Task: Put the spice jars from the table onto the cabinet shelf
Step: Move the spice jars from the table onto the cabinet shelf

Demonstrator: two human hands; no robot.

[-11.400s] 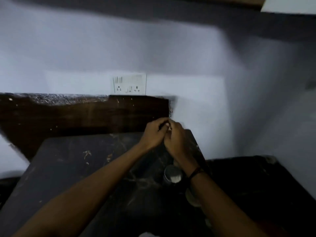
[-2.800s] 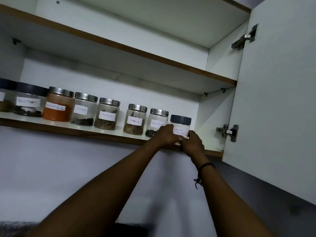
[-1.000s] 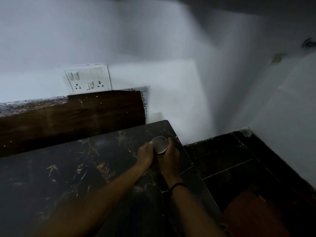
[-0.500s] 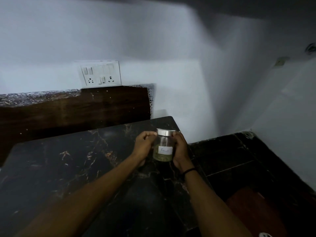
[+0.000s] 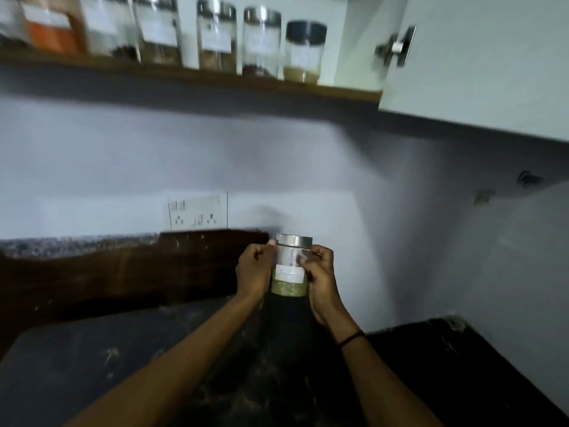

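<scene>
A glass spice jar (image 5: pixel 289 269) with a silver lid, a white label and greenish spice at its bottom is held upright in the air above the dark marble table (image 5: pixel 92 365). My left hand (image 5: pixel 254 271) grips its left side and my right hand (image 5: pixel 318 278) grips its right side. High above, the cabinet shelf (image 5: pixel 191 76) carries a row of several labelled jars. The rightmost one is a dark-lidded jar (image 5: pixel 303 52). To its right a short stretch of shelf is bare.
The open white cabinet door (image 5: pixel 480 63) with its hinge (image 5: pixel 397 47) hangs at the upper right. A switch and socket plate (image 5: pixel 197 212) is on the wall above a dark wooden backsplash (image 5: pixel 123 269). A lower dark counter (image 5: pixel 455 365) lies at the right.
Both hands have lifted the jar off the table and raised it. The view has tilted upward, so the shelf with its row of jars has come into sight.
</scene>
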